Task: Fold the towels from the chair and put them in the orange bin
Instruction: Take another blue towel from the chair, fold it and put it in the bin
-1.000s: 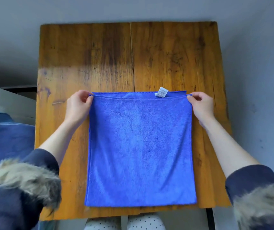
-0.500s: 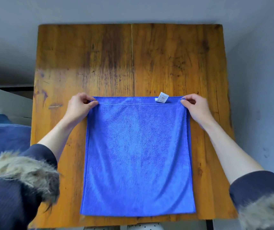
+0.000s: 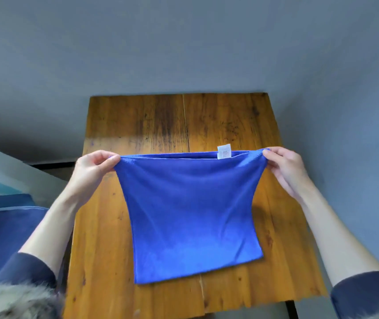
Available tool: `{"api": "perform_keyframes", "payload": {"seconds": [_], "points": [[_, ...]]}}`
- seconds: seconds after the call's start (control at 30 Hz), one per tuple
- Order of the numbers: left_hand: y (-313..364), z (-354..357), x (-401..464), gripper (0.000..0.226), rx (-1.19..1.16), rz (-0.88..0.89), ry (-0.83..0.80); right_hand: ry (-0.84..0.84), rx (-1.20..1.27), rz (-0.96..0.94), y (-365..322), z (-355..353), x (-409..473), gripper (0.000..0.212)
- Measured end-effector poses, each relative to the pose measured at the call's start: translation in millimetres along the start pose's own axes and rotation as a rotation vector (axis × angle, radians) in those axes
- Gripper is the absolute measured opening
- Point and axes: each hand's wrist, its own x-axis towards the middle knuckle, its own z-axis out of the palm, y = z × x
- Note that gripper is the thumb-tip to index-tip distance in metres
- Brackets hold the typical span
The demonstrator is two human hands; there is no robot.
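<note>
Nearest to me, my dark sleeves frame the view, with a fuzzy grey fur trim (image 3: pixel 11 302) at the lower left corner. The wooden table (image 3: pixel 105 249) runs out ahead of me, its planks bare on either side of the cloth. The blue towel (image 3: pixel 190 217), already doubled over, hangs from my hands with its lower edge down by the near part of the tabletop; whether that edge rests on the wood or hovers just above it I can't quite tell through the motion blur. The cloth narrows in the middle and spreads wide at the top, where it is stretched taut. My left hand (image 3: pixel 92 169) pinches the upper left corner between thumb and curled fingers, and my right hand (image 3: pixel 285 166) pinches the upper right corner the same way. A small white tag (image 3: pixel 224 151) stands up from the top edge, nearer my right hand. Beyond the table is a plain grey wall (image 3: pixel 183 42), and at the far left something blue (image 3: pixel 4 226) sits beside the table.
</note>
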Motion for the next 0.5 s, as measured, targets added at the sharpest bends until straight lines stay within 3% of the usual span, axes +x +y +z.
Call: {"api": "perform_keyframes", "payload": {"seconds": [0.23,0.37,0.47,0.5], "points": [[78,-59,-46,0.016,-0.004,0.254,0.042,-0.018,0.287,-0.165,-84,14,-73,0.008],[124,-80,-66,0.013,-0.07,0.343,0.105,-0.053,0.303,-0.267,-134,23,-100,0.017],[151,-95,-83,0.014,-0.15,0.393,0.139,-0.112,0.327,-0.31,-167,28,-117,0.002],[158,-99,-87,0.015,-0.166,0.408,0.147,-0.132,0.339,-0.324,-177,29,-123,0.006]]}}
